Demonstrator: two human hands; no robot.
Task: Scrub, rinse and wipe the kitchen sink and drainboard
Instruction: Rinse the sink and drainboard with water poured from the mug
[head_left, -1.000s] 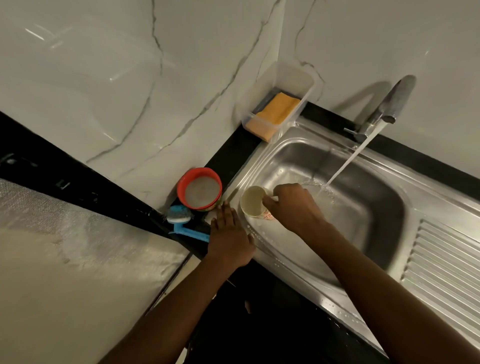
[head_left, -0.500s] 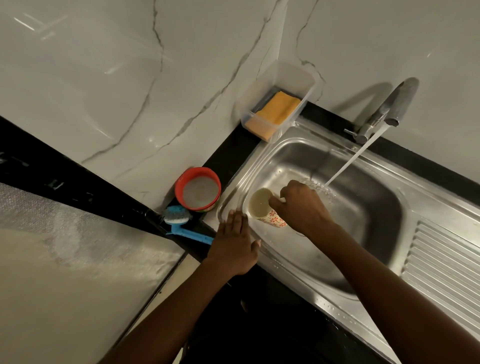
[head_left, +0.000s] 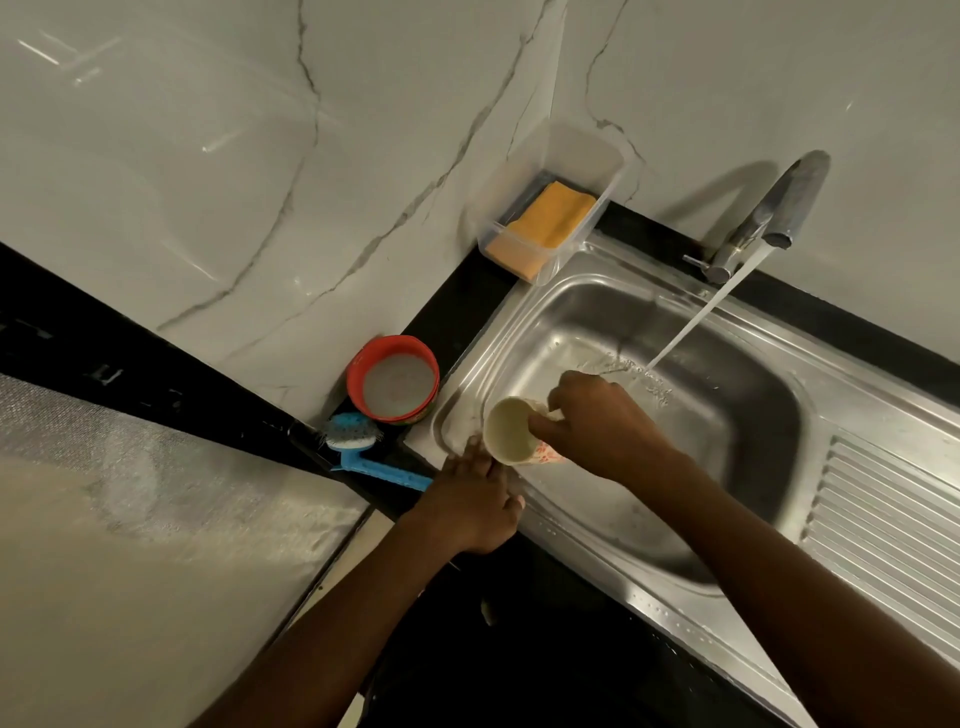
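We judge the small cup (head_left: 511, 431), tipped over the sink (head_left: 727, 322) corner, light and wet-slick; right hand (head_left: 602, 421) grip clamped on its rim, left hand (head_left: 475, 499) flat beside.

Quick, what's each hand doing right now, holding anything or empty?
Left hand: open, flat on the front corner of the sink rim, holding nothing.
Right hand: closed on the tilted cup over the basin.
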